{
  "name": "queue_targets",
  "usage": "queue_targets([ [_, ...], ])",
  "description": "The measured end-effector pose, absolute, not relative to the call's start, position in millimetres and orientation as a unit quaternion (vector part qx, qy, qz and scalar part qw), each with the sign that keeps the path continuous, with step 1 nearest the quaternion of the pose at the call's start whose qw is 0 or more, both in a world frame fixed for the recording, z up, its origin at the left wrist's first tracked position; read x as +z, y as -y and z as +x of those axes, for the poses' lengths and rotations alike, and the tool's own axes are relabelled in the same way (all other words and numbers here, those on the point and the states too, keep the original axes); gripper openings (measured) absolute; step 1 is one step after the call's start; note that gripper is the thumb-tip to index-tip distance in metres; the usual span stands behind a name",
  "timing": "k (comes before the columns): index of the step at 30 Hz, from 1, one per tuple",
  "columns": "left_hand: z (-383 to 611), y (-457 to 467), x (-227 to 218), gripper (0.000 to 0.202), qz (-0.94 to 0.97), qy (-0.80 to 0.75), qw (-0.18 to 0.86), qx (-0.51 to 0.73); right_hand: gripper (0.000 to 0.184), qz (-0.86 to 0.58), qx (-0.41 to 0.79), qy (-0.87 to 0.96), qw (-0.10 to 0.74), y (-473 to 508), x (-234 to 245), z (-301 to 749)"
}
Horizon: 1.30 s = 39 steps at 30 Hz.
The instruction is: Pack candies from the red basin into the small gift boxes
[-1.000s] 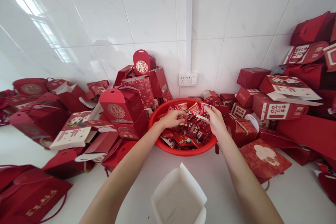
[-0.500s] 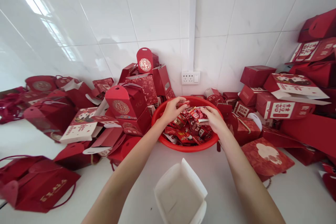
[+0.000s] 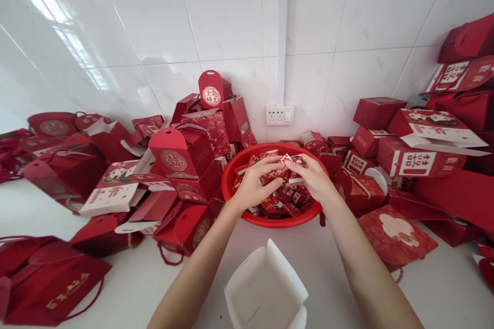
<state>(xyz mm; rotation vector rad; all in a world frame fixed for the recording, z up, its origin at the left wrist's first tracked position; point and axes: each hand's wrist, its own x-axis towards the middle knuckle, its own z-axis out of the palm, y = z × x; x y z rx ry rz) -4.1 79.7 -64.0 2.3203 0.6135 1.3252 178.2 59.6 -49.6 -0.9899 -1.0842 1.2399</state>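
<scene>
A red plastic basin is filled with small red wrapped candies. Above it my right hand pinches a few wrapped candies, red with white parts, between thumb and fingers. My left hand reaches over the basin from the other side, fingers stretched and thumb apart; its fingertips come close to the candies in my right hand, and whether they touch is hard to see. Nearer to me, between my forearms, stands an open box with a white inside and raised flaps; its bottom shows bare.
Red gift boxes are heaped left of the basin, some with cord handles. More red boxes are stacked on the right. Behind stands a white tiled wall with a socket. A red bag-shaped box lies at the near left.
My left hand has come down and right, its thumb and fingers spreading. My right hand stays over the basin, still holding candies, lowered slightly. The view has shifted a little.
</scene>
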Motion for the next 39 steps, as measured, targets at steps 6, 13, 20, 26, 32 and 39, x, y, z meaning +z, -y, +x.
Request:
queue_targets([
  [6,-15,-87,-72,0.027,0.808,-0.275,0.225,0.469,0.043,-0.482,0.402,0.517,0.582,-59,-48,190],
  [13,-18,-97,-75,0.029,0.862,-0.366,0.249,0.248,0.043,-0.545,0.292,0.520,0.589,-57,-41,210],
  [20,18,-112,-53,0.046,0.903,-0.372,0.155,-0.148,0.051,-0.570,0.276,0.508,0.584,-48,-30,217],
  [26,46,-117,-62,0.038,0.880,-0.423,0.133,-0.170,0.044,-0.576,0.224,0.551,0.560,-48,-32,220],
  [32,40,-123,-64,0.025,0.883,-0.394,0.209,-0.144,0.038,-0.576,0.180,0.572,0.555,-44,-28,221],
  [39,49,-115,-61,0.028,0.873,-0.421,0.166,-0.179,0.039,-0.580,0.173,0.572,0.554,-40,-26,225],
])
